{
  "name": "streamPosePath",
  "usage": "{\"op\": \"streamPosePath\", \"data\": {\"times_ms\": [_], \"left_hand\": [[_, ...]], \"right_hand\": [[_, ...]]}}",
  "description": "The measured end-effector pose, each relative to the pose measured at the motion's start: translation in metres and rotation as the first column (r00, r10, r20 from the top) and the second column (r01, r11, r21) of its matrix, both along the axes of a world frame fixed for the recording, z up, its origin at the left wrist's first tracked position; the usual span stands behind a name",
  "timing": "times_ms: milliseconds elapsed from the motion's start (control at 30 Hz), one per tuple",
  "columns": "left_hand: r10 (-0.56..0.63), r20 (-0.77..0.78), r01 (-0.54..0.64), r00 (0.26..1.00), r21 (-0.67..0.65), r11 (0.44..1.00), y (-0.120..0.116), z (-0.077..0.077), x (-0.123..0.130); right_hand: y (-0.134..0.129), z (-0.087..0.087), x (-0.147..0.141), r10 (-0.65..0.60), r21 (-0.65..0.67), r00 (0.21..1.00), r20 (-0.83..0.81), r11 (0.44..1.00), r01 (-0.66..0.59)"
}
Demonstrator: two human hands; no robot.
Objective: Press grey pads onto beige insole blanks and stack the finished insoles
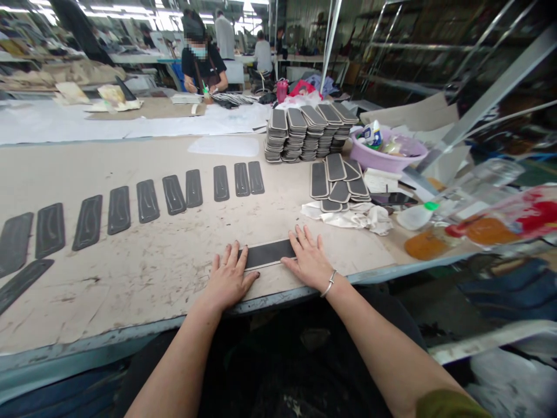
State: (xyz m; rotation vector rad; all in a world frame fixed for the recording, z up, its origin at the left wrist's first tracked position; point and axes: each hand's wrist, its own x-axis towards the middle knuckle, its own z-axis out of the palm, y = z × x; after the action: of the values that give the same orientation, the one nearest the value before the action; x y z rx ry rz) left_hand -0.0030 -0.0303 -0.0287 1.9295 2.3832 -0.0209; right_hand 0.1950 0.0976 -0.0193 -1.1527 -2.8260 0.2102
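A dark rectangular piece with a pale border (267, 254) lies flat near the table's front edge. My left hand (228, 277) rests palm down on its left end, fingers spread. On its right end lies my right hand (310, 258), also flat with the fingers apart and a bracelet at the wrist. Both hands hide the ends of the piece. Further left, a curved row of glossy dark pieces (148, 201) lies spaced out on the table. Beyond my right hand is a loose pile of bordered pieces (319, 179), with a white cloth (369, 218) in front of it.
Tall stacks of pieces (308, 133) stand at the back, beside a purple basin (383, 159). At the right are a glue bottle with a green cap (415, 216) and a bag with orange contents (491, 229). A masked person (204, 64) works at a table beyond.
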Motion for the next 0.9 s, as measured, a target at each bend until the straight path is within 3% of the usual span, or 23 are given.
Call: {"op": "streamPosePath", "data": {"times_ms": [100,200,300,500,900], "left_hand": [[0.000,-0.004,0.000,1.000,0.009,1.000,0.000,-0.002,0.000],[0.002,-0.005,-0.002,1.000,0.008,1.000,0.001,-0.002,0.001],[-0.001,0.000,0.001,1.000,0.016,1.000,0.001,-0.001,0.001],[0.013,0.045,-0.015,0.999,0.041,0.999,0.001,0.001,0.000],[0.098,0.131,-0.113,0.987,0.115,0.987,0.017,0.007,-0.020]], "right_hand": [[-0.010,0.001,-0.006,0.174,-0.035,0.985,-0.006,0.984,-0.174],[-0.015,-0.002,-0.009,0.235,-0.039,0.972,-0.022,0.971,-0.236],[-0.007,-0.005,-0.006,0.196,-0.052,0.980,-0.026,0.979,-0.197],[0.023,-0.008,0.015,-0.064,-0.094,0.998,0.023,0.993,0.066],[0.024,-0.004,0.016,-0.126,-0.128,0.985,-0.114,0.985,0.111]]}}
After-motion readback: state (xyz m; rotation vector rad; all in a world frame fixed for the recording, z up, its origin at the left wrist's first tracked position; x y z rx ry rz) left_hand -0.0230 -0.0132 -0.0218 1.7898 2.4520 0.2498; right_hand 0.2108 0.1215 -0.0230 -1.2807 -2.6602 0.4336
